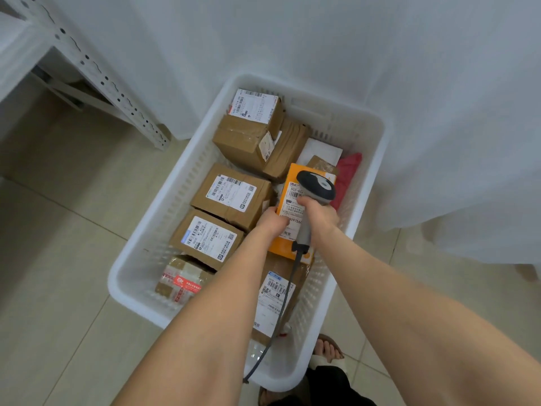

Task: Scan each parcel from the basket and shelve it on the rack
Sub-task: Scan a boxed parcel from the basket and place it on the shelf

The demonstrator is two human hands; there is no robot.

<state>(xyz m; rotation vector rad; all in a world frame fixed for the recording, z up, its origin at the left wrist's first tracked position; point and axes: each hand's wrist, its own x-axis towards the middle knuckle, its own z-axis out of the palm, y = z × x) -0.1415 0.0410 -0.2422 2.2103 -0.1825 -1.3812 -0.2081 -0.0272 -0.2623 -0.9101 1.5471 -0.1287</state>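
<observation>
Our left hand (270, 222) grips orange parcel (285, 249), fingers hidden beneath; right hand (320, 213) curled round scanner (317, 184), partly masking parcel; rack (87, 63) cut off top left.

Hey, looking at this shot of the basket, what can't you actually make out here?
Head view only:
- The orange parcel: label partly covered by the scanner, the left hand and the right hand; small print blurred.
- The rack: cut off by the top-left edge; its shelves unseen.
- The red bag: mostly hidden behind the orange parcel and scanner.
- The scanner's window: faces down, away from the camera.
</observation>
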